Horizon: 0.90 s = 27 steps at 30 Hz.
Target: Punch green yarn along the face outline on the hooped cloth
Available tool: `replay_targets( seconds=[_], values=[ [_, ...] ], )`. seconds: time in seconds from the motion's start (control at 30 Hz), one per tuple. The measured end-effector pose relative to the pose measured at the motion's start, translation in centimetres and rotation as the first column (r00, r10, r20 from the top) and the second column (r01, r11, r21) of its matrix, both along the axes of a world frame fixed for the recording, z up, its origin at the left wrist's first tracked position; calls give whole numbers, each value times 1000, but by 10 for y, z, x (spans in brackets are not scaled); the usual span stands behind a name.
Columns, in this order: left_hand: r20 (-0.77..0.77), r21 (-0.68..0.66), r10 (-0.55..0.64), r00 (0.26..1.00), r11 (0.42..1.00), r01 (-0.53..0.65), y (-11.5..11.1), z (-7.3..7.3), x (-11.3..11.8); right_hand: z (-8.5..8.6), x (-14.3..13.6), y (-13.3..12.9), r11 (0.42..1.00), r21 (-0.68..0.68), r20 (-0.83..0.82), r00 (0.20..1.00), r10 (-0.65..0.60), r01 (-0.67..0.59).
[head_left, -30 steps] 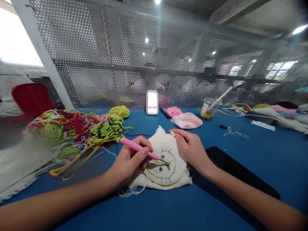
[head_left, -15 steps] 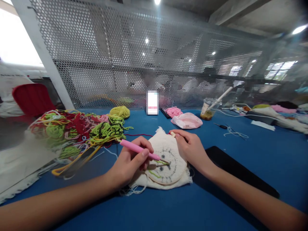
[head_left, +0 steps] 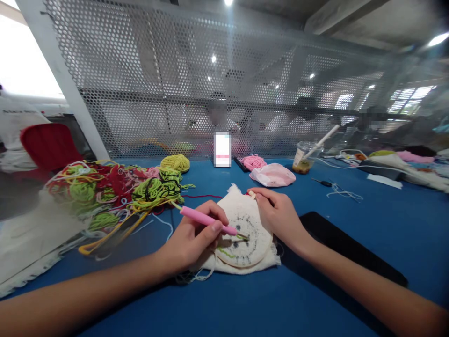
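My left hand (head_left: 198,231) is closed round a pink-handled punch needle (head_left: 206,221), its metal tip pointing right at the cloth. Light green yarn runs from the back end of the handle toward the pile on the left. Cream cloth (head_left: 242,252) is stretched in a round embroidery hoop, with a dotted dark pattern and a short line of green stitches (head_left: 226,252). At the hoop's upper right edge, my right hand (head_left: 277,210) grips the rim beside its small fastening. Whether the needle tip has gone into the cloth I cannot tell.
A tangled yarn pile (head_left: 115,187) lies left, with yellow-handled scissors (head_left: 108,236). Behind the hoop are a lit phone (head_left: 222,150), pink yarn (head_left: 254,162), a plastic bag (head_left: 272,175) and a drink cup (head_left: 303,159). A black flat object (head_left: 347,248) lies right. Perforated metal screen (head_left: 175,84) stands behind.
My left hand and the punch needle have shifted slightly right over the cloth. My right hand keeps its grip on the hoop's edge.
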<state>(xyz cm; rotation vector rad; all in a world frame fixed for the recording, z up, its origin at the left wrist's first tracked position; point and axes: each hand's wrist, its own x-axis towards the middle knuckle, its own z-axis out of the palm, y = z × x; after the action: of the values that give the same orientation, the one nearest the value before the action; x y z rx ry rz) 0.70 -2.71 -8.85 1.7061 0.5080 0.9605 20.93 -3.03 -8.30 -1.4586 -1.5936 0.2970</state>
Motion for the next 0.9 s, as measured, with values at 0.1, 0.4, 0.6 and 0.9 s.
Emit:
replay_targets(
  seconds=[0.1, 0.4, 0.6, 0.9],
  values=[
    [-88, 101, 11, 996, 995, -2, -3, 2, 2, 3, -2, -3, 1000, 13, 2, 1000, 1, -1],
    [-330, 242, -32, 943, 963, 118, -12, 7, 15, 11, -9, -11, 998, 67, -10, 1000, 20, -19],
    [20, -136, -18, 1000, 991, 20, -7, 4, 12, 5, -5, -6, 998, 58, 28, 999, -15, 13],
    [153, -186, 21, 988, 982, 8, -1, -5, 7, -1, -1, -1, 1000, 31, 16, 1000, 4, -4]
  ],
)
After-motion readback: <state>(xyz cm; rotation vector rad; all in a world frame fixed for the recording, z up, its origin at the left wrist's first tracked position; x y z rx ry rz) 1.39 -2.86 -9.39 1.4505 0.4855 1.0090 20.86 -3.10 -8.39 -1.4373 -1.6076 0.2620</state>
